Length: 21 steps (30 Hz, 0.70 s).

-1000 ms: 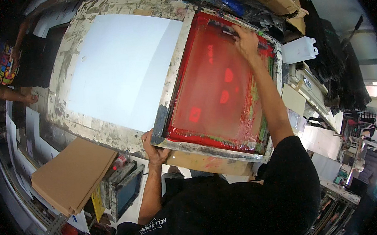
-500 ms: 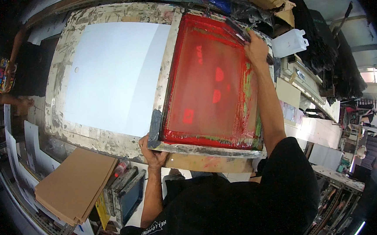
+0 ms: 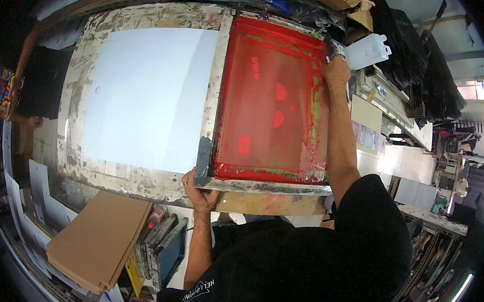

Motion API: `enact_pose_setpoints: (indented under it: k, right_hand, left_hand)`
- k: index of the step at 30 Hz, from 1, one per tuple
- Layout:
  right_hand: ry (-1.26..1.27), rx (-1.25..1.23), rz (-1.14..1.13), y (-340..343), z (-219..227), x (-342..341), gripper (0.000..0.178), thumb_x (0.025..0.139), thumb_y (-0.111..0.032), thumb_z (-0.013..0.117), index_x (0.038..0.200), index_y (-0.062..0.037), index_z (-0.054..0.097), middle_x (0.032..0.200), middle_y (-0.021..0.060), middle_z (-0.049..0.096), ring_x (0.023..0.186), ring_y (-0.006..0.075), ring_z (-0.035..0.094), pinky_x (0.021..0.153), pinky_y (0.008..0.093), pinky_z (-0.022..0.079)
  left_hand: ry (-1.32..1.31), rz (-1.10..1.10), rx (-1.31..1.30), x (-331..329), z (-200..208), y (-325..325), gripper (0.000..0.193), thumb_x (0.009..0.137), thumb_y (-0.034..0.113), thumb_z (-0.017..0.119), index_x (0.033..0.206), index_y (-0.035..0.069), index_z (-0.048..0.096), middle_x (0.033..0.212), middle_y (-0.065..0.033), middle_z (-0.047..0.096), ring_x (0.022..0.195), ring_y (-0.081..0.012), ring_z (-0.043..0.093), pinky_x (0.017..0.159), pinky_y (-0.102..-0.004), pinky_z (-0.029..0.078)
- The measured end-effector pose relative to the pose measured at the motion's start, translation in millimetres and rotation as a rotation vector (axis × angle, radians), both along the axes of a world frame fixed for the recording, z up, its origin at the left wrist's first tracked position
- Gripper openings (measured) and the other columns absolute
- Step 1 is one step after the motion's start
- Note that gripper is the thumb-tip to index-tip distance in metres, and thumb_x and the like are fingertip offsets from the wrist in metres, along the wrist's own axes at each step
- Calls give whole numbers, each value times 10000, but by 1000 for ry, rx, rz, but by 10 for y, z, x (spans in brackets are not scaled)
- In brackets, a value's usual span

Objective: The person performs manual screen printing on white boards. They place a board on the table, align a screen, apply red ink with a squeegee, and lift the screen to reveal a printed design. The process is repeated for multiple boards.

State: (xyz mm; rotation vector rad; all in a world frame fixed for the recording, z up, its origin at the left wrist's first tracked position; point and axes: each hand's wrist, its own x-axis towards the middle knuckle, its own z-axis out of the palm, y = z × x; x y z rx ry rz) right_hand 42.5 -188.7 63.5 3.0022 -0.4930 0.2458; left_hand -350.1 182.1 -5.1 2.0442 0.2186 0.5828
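A screen-printing frame [image 3: 215, 119] with a red-inked mesh [image 3: 267, 110] lies before me on the right. Several brighter red shapes show in its mesh. My left hand [image 3: 201, 196] is closed on the frame's near left corner, next to a grey taped patch. At the frame's far right end, my right hand [image 3: 337, 72] is closed around a dark squeegee [image 3: 331, 48], mostly hidden by the hand and seen at a steep angle. Left of the frame, a large white sheet [image 3: 149, 101] lies flat on the paint-stained printing board [image 3: 75, 126].
A translucent white plastic jug [image 3: 367, 51] lies just beyond my right hand. Brown cardboard sheets [image 3: 99, 239] are stacked at the near left, beside several upright frames [image 3: 167, 246]. Another person's hand [image 3: 29, 120] shows at the far left. Dark bundled material [image 3: 432, 64] hangs at the right.
My right hand has moved right with the squeegee, from above the mesh's far end to the frame's right edge. The screen frame has shifted slightly; my left hand stays at its corner.
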Motion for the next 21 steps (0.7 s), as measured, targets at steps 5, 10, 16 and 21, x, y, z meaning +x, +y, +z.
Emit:
enact_pose_setpoints:
  k: [5, 10, 16, 21]
  right_hand:
    - [-7, 33, 207, 501, -1, 74, 375, 807, -229, 713, 1095, -20, 597, 973, 228, 721, 892, 421, 711, 789, 520, 570]
    - [0, 76, 523, 871, -42, 410, 417, 777, -119, 679, 1181, -52, 607, 978, 235, 715, 903, 425, 696, 819, 528, 553]
    - [-61, 132, 796, 1090, -53, 783, 491, 753, -82, 675, 1239, -103, 608, 996, 209, 719, 942, 406, 685, 802, 530, 535]
    - [-48, 192, 787, 1130, -68, 307, 429, 759, -60, 666, 1177, -127, 604, 1068, 173, 694, 1006, 394, 653, 844, 515, 512]
  left_hand:
    - [25, -20, 0, -47, -122, 30, 751, 659, 325, 872, 1249, -24, 565, 1114, -162, 621, 1044, -333, 541, 933, -459, 422]
    - [20, -6, -32, -71, -191, 15, 798, 661, 332, 874, 1291, -21, 536, 1128, -170, 604, 1040, -339, 543, 929, -469, 424]
    - [9, -28, 69, -94, -210, 63, 836, 664, 313, 878, 1332, -13, 497, 1118, -183, 574, 1030, -352, 541, 917, -477, 427]
    - [16, -23, 48, -84, -206, 48, 825, 667, 315, 877, 1324, -13, 501, 1117, -182, 574, 1025, -350, 542, 914, -474, 427]
